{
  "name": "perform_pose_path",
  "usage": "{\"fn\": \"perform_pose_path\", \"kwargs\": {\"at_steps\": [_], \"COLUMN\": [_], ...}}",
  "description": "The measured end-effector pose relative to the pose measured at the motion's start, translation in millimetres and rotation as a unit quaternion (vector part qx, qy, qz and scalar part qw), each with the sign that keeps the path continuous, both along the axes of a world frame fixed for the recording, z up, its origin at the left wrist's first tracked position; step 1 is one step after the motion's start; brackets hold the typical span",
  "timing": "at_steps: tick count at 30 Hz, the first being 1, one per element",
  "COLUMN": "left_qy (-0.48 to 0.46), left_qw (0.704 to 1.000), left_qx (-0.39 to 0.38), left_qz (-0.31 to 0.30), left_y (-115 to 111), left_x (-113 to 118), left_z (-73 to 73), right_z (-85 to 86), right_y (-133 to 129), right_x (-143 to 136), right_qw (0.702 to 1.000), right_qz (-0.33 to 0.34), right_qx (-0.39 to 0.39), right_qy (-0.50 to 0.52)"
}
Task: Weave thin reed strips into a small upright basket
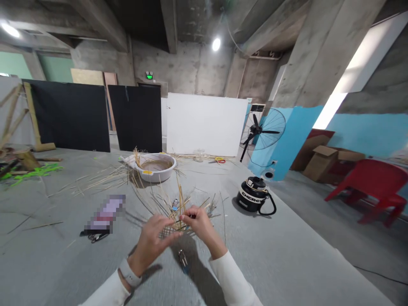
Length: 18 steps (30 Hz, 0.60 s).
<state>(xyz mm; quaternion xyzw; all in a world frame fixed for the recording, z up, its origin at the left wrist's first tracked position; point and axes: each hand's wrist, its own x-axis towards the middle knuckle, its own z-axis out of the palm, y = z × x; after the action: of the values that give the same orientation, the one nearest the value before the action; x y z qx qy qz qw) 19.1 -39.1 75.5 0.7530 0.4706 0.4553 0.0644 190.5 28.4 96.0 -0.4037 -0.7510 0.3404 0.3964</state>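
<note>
A small woven piece of thin bamboo strips (166, 231), loose ends sticking out all round, is between my hands on the grey table. My left hand (152, 239) lies against its near left side, thumb and fingers stretched apart, partly covering the weave. My right hand (200, 224) pinches a strip (181, 199) at the right of the weave, among several upright ones. One metal clip (175, 204) with a blue part stands at the far side of the weave. Another metal clip (182, 260) lies on the near side, below my hands.
A pale basin (159, 175) stands behind, with loose strips (98, 180) scattered to its left. A phone-like object (106, 214), blurred out, lies left. A black jug (251, 196) stands right. Scissors (219, 160) and a clear container (199, 156) are farther back.
</note>
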Motion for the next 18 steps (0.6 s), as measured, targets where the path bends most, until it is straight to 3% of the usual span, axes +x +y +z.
{"fn": "perform_pose_path", "kwargs": {"at_steps": [2, 6, 11, 15, 18], "left_qy": [-0.088, -0.190, -0.285, -0.324, -0.359], "left_qw": [0.995, 0.972, 0.933, 0.911, 0.893], "left_qx": [-0.031, -0.139, -0.209, -0.240, -0.258], "left_qz": [0.035, -0.007, -0.068, -0.083, -0.085], "left_y": [10.0, 34.3, 49.8, 51.3, 52.3], "left_x": [2.8, 11.9, 10.8, 6.9, 6.6], "left_z": [17.8, 35.7, 28.8, 20.0, 16.1], "right_z": [0.9, 4.3, 5.5, 4.1, 12.2], "right_y": [-2.7, -7.5, -7.8, -8.7, -13.6], "right_x": [-1.8, -3.7, -4.9, -10.2, -9.5], "right_qw": [1.000, 0.999, 0.998, 0.997, 0.994], "right_qz": [0.005, 0.027, 0.040, 0.026, 0.007], "right_qx": [0.000, 0.000, 0.000, 0.005, 0.029], "right_qy": [-0.005, -0.020, -0.053, -0.078, -0.103]}}
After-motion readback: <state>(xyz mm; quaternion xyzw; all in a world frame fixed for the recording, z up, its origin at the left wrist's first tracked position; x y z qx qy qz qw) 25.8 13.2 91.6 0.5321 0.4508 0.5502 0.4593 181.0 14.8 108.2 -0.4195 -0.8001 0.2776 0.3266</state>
